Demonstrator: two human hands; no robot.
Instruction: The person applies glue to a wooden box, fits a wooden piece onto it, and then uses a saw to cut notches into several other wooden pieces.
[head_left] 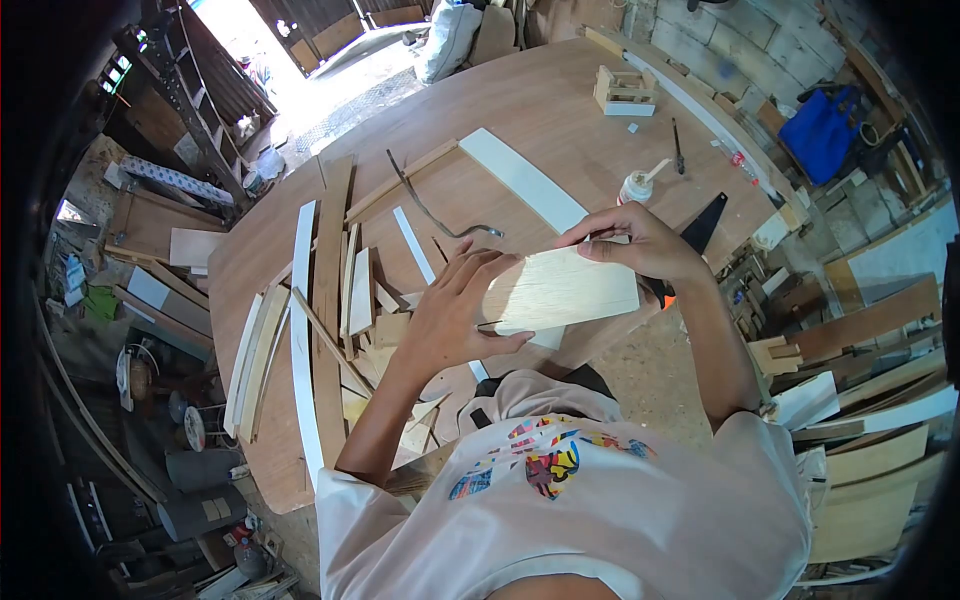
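Note:
A pale rectangular wooden board (562,290) is held up above the near edge of the table, between both hands. My left hand (462,305) grips its left end, thumb along the lower edge and fingers over the upper corner. At the upper right corner, my right hand (635,240) pinches the board between thumb and fingers. Beyond it a long white-faced strip (525,180) lies on the tabletop. A white glue bottle (636,187) with a stick across its top stands past my right hand.
On the brown table (400,130) lie long strips (327,300) and wood offcuts at left, a bent metal bar (425,205), a small wooden crate (626,92), a brush (678,148) and a handsaw (705,225) at right. Stacked boards (870,480) stand lower right.

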